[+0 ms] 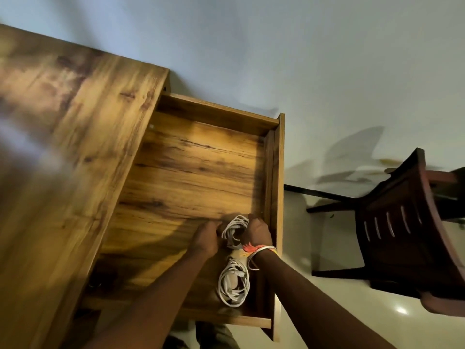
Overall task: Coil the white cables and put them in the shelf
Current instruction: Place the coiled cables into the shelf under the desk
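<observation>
A wooden drawer point(201, 162) stands pulled out from the desk. Inside it, near the right wall, my left hand point(205, 239) and my right hand point(259, 233) hold a coiled white cable point(234, 229) between them, low over the drawer floor. A second coiled white cable point(234, 284) lies on the drawer floor nearer to me, between my forearms. My right wrist carries a metal bangle and an orange thread.
The wooden desk top point(63, 122) fills the left side, blurred by motion. A dark wooden chair point(397, 230) stands on the pale tiled floor to the right of the drawer. A white wall is behind.
</observation>
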